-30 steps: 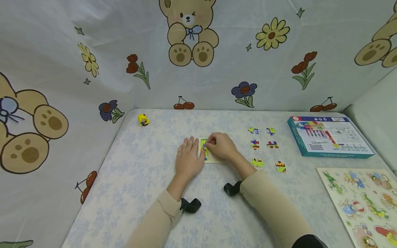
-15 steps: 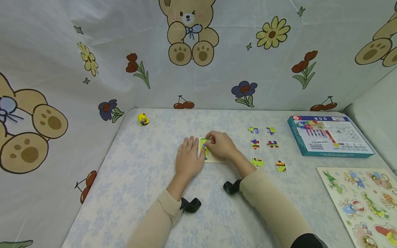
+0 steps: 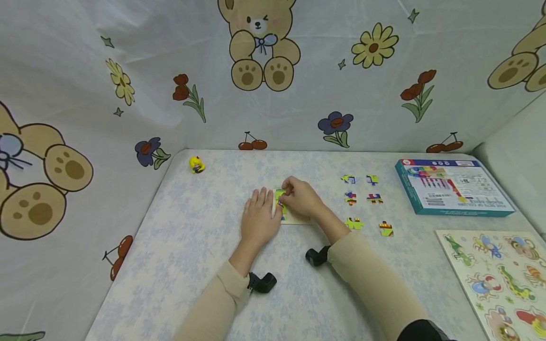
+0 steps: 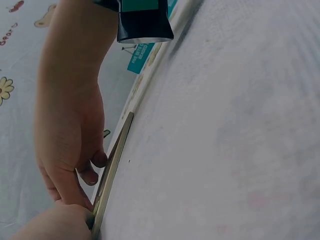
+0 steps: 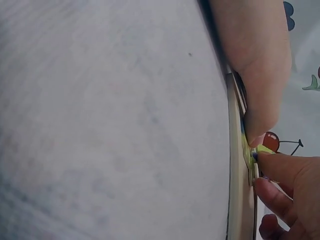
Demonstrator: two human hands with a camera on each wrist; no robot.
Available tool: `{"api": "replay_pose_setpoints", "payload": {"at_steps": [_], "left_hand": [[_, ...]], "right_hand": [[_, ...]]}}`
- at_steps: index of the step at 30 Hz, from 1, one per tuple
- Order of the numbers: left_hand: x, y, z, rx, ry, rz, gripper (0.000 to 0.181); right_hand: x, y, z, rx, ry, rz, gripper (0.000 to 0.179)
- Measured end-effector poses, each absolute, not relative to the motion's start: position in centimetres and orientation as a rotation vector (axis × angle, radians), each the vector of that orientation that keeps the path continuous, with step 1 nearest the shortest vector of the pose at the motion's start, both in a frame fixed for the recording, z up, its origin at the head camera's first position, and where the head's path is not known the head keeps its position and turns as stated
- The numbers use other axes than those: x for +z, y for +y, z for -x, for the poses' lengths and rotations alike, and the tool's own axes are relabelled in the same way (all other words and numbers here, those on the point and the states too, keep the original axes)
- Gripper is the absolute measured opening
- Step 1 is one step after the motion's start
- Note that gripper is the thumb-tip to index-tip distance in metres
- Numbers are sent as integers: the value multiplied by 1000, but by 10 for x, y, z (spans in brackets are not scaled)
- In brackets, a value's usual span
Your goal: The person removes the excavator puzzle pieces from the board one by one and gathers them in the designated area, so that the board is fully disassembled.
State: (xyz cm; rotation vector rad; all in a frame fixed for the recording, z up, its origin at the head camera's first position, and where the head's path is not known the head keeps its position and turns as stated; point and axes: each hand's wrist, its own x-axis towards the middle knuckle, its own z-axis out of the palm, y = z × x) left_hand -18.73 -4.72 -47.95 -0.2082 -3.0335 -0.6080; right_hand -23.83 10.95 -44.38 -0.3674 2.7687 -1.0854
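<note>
A small wooden jigsaw board (image 3: 297,219) lies on the table, with yellow-green puzzle pieces (image 3: 279,193) showing in its left part. My left hand (image 3: 259,219) rests on the board's left edge, fingers straight and the thumb near the pieces. From the right, my right hand (image 3: 302,198) reaches over the board and hides much of its right side. In the right wrist view, the thumb and index finger of that hand pinch a yellow-green jigsaw piece (image 5: 266,149), close to the left thumb (image 5: 261,122).
Several loose pieces (image 3: 375,199) lie in rows right of the board. Farther right are a teal-edged box (image 3: 460,189) and a wooden insect puzzle board (image 3: 486,265). A small yellow-haired figurine (image 3: 197,165) stands at the back left. A printed cloth (image 3: 315,71) hangs behind.
My right hand has shifted slightly away from me and to the left over the board. My left hand stays in place.
</note>
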Motion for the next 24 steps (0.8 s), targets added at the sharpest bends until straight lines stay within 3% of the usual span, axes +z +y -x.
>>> {"api": "replay_pose_setpoints", "payload": {"at_steps": [9,24], "left_hand": [[-480,-45,187,-610,-3038,193,64],[-480,-45,186,-602,-3034,188,65]], "right_hand": [[-433,121,240,-1194,2728,244,22],[-420,203,266,-985,2853,-116,30]]}}
